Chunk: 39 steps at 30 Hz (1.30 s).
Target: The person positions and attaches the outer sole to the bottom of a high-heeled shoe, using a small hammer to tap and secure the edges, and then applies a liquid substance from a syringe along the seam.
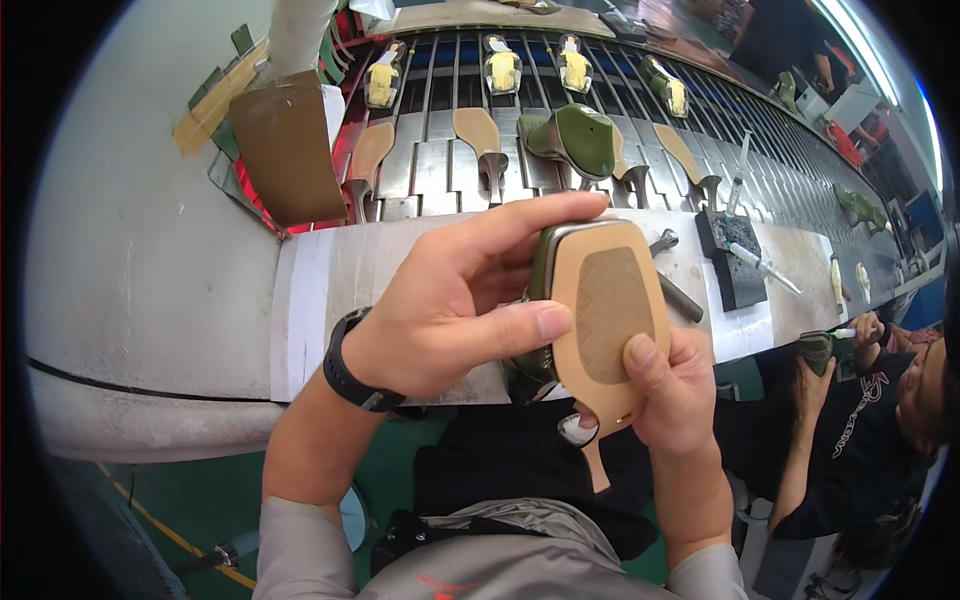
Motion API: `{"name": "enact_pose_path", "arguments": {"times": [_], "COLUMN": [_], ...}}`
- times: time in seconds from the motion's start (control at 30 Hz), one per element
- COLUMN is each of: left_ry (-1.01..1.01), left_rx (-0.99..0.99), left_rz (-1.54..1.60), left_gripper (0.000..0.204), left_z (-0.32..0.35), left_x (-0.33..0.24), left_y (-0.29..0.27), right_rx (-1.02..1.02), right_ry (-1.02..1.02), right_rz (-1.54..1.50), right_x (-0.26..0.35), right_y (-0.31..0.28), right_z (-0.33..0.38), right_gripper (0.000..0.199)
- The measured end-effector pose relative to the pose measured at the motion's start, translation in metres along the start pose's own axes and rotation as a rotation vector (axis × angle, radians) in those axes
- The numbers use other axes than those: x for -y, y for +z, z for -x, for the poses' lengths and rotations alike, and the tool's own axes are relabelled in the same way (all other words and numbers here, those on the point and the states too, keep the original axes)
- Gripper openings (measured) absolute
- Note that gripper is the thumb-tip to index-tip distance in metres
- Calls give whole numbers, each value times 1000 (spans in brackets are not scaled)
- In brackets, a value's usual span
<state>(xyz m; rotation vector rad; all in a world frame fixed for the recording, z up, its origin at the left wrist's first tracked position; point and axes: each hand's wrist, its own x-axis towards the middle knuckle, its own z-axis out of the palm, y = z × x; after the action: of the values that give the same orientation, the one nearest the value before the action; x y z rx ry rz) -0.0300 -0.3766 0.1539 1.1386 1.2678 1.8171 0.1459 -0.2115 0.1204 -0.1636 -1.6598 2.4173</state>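
Between my two hands is a shoe turned sole up, with a tan outsole (565, 345) facing me and its darker inset panel in the middle. The green upper (543, 268) shows along the left edge, under the outsole. My left hand (430, 310), with a black watch on its wrist, wraps the shoe's left side, the thumb lying on the outsole's edge. My right hand (680, 390) grips the right side near the narrow heel end, thumb pressed on the outsole. A tan tongue hangs below the heel end. The palm-side fingers are mostly hidden behind the shoe.
Beyond the white ledge (340, 270) runs a slatted metal conveyor (430, 190) with tan heeled soles (475, 130), a green shoe piece (585, 140) and several uppers. A black block (735, 285) with syringes sits right of a wrench (664, 240). A co-worker (860, 440) works at right.
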Motion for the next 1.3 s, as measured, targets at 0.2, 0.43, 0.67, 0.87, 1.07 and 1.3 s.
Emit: {"name": "enact_pose_path", "arguments": {"times": [0.2, 0.43, 0.67, 0.87, 1.07, 1.3], "left_ry": [-44, -153, -131, -124, 57, -72], "left_rx": [-229, -399, -511, -641, -408, -687], "left_rz": [-49, -21, -414, -402, -994, -655], "left_gripper": [42, 38, 30, 25, 31, 22], "left_z": [30, 65, 77, 75, 72, 62], "left_x": [-14, -53, -54, -47, -50, -43], "left_y": [8, 28, 26, 13, 1, -2], "right_rx": [-39, 116, 180, 85, 102, 61], "right_ry": [-24, -369, -437, -443, -394, -356], "right_rz": [-175, 497, 516, 422, 537, 496], "right_x": [-16, -20, -26, -28, -23, -40], "right_y": [33, 57, 74, 81, 76, 79], "right_z": [22, 27, 17, 7, 2, 5], "right_gripper": [44, 18, 12, 16, 12, 17]}}
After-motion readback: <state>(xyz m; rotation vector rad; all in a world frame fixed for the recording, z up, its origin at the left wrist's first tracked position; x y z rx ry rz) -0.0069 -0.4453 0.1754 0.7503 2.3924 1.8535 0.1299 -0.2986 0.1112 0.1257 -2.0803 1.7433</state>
